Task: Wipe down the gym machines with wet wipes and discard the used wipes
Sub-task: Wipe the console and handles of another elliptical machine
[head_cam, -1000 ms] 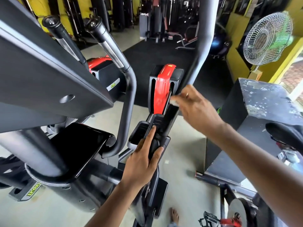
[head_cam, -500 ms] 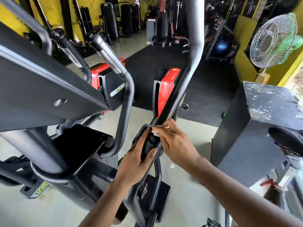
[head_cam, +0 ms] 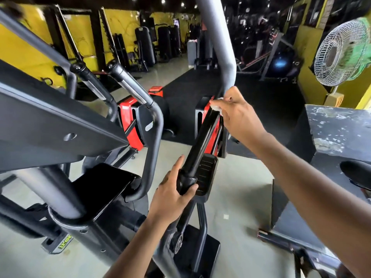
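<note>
Left hand (head_cam: pixel 172 194): down at the lower end of the black handle bar (head_cam: pixel 202 141), thumb and curled fingers wrapped round the rounded grip end, forefinger stretched straight up alongside the bar
Right hand (head_cam: pixel 239 115): up at the top of the same bar, fingers curled over and pinching a small white wet wipe (head_cam: pixel 217 106) against it
Wet wipe: a crumpled scrap, mostly hidden under the fingers, pressed on the bar's upper end just where the bar meets the thick grey upright tube (head_cam: pixel 218 43)
Handle bar: glossy black, slanting from lower left to upper right between the two hands, with a black ribbed foot plate (head_cam: pixel 207 173) just beside its lower part
Machine: red and black housing (head_cam: pixel 132 125) to the left, another red panel behind the bar; a grey bent tube (head_cam: pixel 154 137) loops down in front of the left housing; a flat black pad (head_cam: pixel 104 187) sits lower left
Right side: a dark box with a scuffed, paint-flecked top (head_cam: pixel 339 127), and above it a white wire-caged fan with green blades (head_cam: pixel 341 51)
Room: yellow walls (head_cam: pixel 24 51), pale floor (head_cam: pixel 236 197), a black rubber mat (head_cam: pixel 192 85) further back with more dark machines beyond
</note>
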The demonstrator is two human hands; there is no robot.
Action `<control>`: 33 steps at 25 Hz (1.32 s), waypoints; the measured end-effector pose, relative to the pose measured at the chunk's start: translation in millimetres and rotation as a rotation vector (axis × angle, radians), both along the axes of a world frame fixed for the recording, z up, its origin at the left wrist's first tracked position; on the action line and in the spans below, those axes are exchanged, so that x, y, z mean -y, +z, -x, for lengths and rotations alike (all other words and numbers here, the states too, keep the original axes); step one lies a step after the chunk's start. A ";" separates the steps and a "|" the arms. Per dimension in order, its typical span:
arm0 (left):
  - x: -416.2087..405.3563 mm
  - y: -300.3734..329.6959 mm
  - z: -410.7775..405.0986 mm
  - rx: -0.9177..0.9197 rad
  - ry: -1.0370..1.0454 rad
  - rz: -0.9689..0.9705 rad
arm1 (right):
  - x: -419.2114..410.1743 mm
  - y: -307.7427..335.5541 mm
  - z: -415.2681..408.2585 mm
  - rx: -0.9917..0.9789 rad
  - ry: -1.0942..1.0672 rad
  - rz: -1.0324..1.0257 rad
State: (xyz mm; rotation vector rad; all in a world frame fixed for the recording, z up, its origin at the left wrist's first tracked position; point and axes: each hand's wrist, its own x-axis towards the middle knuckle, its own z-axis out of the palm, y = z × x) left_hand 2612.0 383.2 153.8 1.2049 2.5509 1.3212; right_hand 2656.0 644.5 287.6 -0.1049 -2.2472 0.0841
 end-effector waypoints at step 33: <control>-4.5 -13.1 3.1 -0.100 0.103 0.019 | -17.1 42.6 11.7 0.202 -0.177 -0.183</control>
